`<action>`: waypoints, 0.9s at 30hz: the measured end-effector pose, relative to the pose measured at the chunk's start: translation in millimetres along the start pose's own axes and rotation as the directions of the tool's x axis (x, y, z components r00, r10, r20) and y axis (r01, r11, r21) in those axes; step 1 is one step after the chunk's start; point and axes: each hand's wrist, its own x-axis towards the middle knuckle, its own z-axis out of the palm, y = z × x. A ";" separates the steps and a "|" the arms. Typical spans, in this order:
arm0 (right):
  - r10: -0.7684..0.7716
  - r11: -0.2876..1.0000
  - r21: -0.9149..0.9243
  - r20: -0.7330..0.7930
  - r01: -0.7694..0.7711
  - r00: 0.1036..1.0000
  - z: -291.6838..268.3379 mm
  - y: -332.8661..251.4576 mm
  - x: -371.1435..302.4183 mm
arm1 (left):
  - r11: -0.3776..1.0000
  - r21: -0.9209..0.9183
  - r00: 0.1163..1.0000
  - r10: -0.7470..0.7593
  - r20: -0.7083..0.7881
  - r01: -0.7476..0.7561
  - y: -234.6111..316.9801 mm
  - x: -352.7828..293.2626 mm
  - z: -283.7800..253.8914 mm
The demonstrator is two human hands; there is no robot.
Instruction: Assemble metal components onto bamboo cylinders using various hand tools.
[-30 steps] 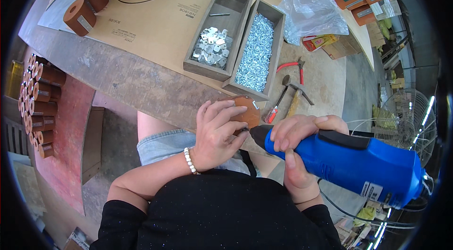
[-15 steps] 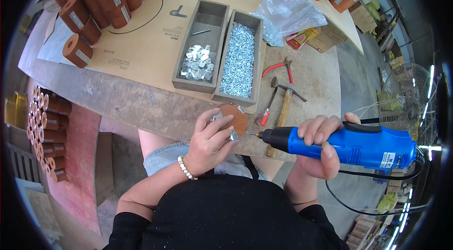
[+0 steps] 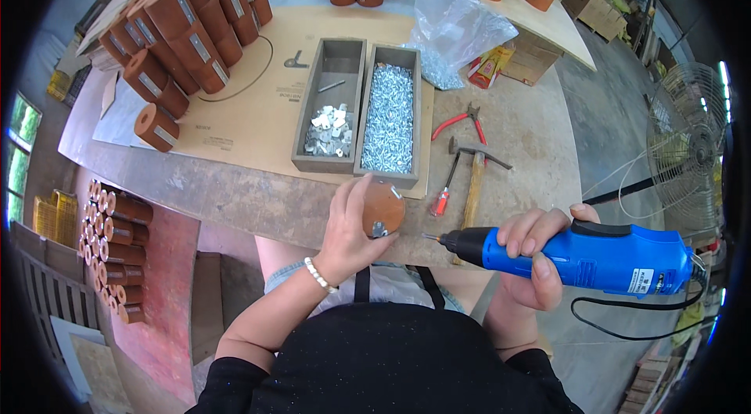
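Left grip: fingers and thumb of the left grip (image 3: 348,226) are wrapped snugly around a brown cylinder (image 3: 385,207), white beaded bracelet (image 3: 318,275) on the wrist just below.
Brown cylinder: sits right in that left grip by the near edge of the desk (image 3: 254,186), round end showing. Can't tell if it touches the wood.
Shiny metal bits: one (image 3: 379,229) on the cylinder's face next to the left grip's thumb, another at the upper rim.
Right grip: the right grip (image 3: 540,246) is clamped around a blue electric screwdriver (image 3: 602,259), thumb underneath.
Driver bit: the bit (image 3: 429,236) pokes out left of the right grip, aimed toward the cylinder but apart from it.
Trays: two long grey wooden ones beyond the left grip. The left tray (image 3: 322,164) has small metal plates (image 3: 330,132) plus a thin rod (image 3: 332,86); the right tray (image 3: 383,179) is loaded with silver screws (image 3: 389,117).
Hand tools: farther out, between the two grips, there's a red-handled screwdriver (image 3: 440,203), then a wooden-handled hammer (image 3: 473,191), with red-handled pliers (image 3: 481,131) past those.
Stacked cylinders: a big pile (image 3: 188,31) well off beyond the left grip, leftward.
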 end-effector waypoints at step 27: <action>-0.102 0.994 -0.046 -0.024 0.101 0.994 -7.2 -16.3 -4.3 | 0.715 0.590 0.860 0.031 0.509 -0.375 -39.1 147.7 19.6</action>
